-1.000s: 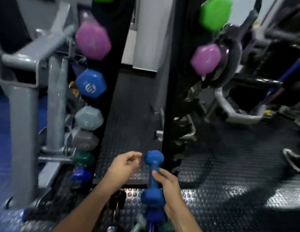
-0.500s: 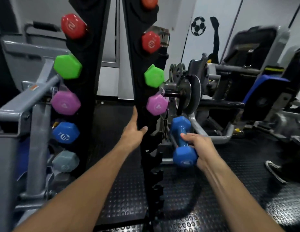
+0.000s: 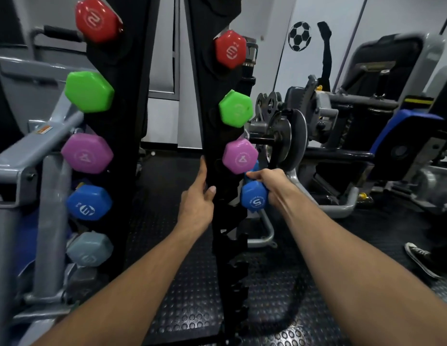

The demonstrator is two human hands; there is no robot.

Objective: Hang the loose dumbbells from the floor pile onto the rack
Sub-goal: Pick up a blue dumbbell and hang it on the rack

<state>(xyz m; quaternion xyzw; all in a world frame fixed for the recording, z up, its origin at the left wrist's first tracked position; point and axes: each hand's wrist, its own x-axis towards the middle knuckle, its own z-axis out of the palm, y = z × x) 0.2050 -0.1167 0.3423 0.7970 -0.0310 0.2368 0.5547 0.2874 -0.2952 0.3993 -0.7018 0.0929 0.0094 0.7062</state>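
Gym machines crowd the background: grey frames at the far left, a plate-loaded machine (image 3: pixel 289 136) and padded benches to the right, a football decal (image 3: pixel 299 36) on the white wall. Going left to right, the rack's left upright (image 3: pixel 132 101) carries a column of hexagonal heads, red, green, pink, blue, pale grey. My left hand (image 3: pixel 198 196) lies flat with straight fingers against the inner edge of the rack's right upright (image 3: pixel 205 101), steadying it and holding nothing. That upright shows a red head (image 3: pixel 230 49), a green head (image 3: pixel 236 108) and a pink head (image 3: pixel 239 156) marked 4. Just below and to the right of the pink head, my right hand (image 3: pixel 269 182) is wrapped round the handle of the blue dumbbell (image 3: pixel 254 199), marked 5. Its long axis runs away from me, near head toward the camera, far head mostly hidden. I judge the empty notches (image 3: pixel 230 196) just left of it to be the target, so the right hand must carry it inward. Black studded rubber floor (image 3: pixel 192 295) runs underneath; a sneaker (image 3: pixel 419 258) sits at the right edge.
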